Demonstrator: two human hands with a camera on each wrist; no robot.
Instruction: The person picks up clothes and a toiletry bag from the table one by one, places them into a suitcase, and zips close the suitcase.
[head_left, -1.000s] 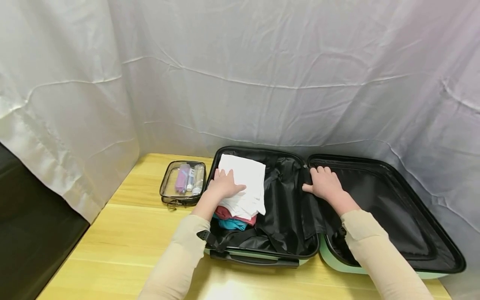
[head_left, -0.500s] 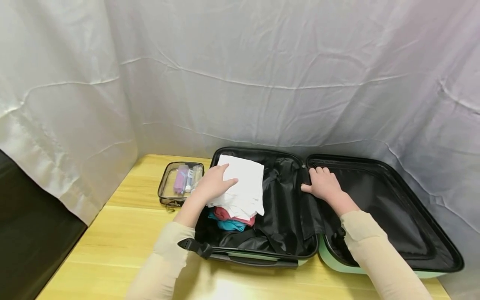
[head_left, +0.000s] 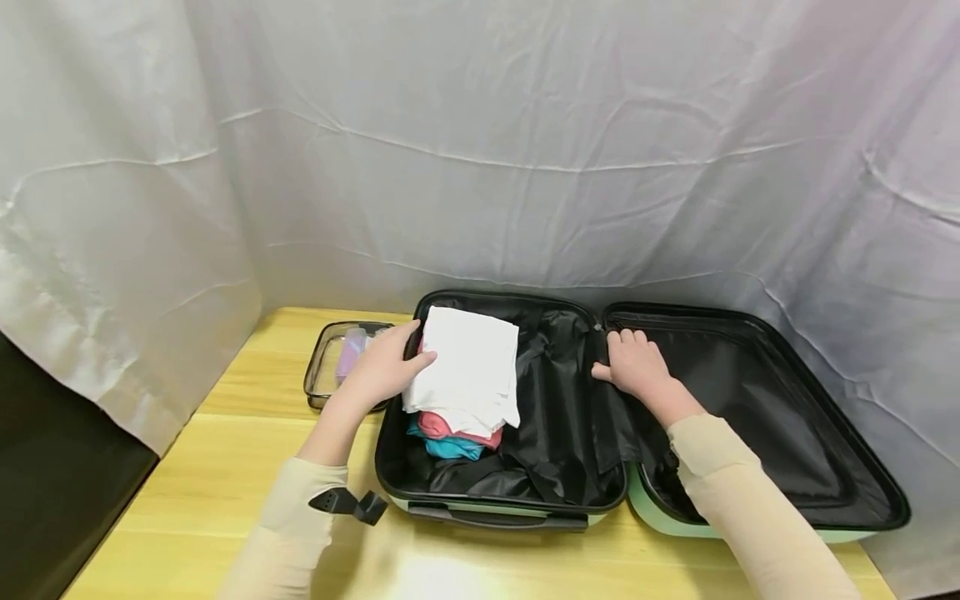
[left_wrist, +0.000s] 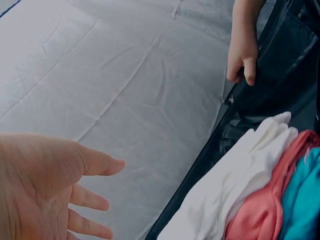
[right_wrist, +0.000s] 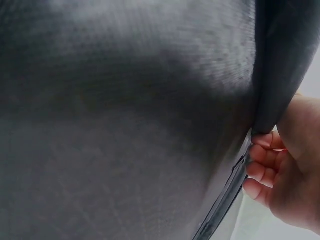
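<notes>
In the head view, folded white cloth [head_left: 468, 358] lies on pinkish-red cloth [head_left: 450, 427] and blue cloth [head_left: 453, 448] in the left half of an open suitcase [head_left: 555, 392]. My left hand [head_left: 381, 362] is above that half's left rim, beside the stack; the left wrist view shows this hand [left_wrist: 40, 185] with fingers spread and nothing in them. At the hinge side, my right hand [head_left: 637, 362] grips the black fabric flap [head_left: 615, 425]. In the right wrist view its fingers [right_wrist: 262, 167] curl at the edge of the black fabric [right_wrist: 285, 55].
A clear pouch with black edging [head_left: 322, 379] holds a purple item [head_left: 351, 354] left of the suitcase, partly behind my left hand. The black-lined right half [head_left: 750, 417] lies open. A wooden table [head_left: 247, 467] is beneath, and a grey-white curtain [head_left: 525, 167] hangs behind.
My left hand has lifted off the white cloth and moved left, over the suitcase rim and part of the pouch. My right hand keeps its place at the flap. The head view has shifted slightly.
</notes>
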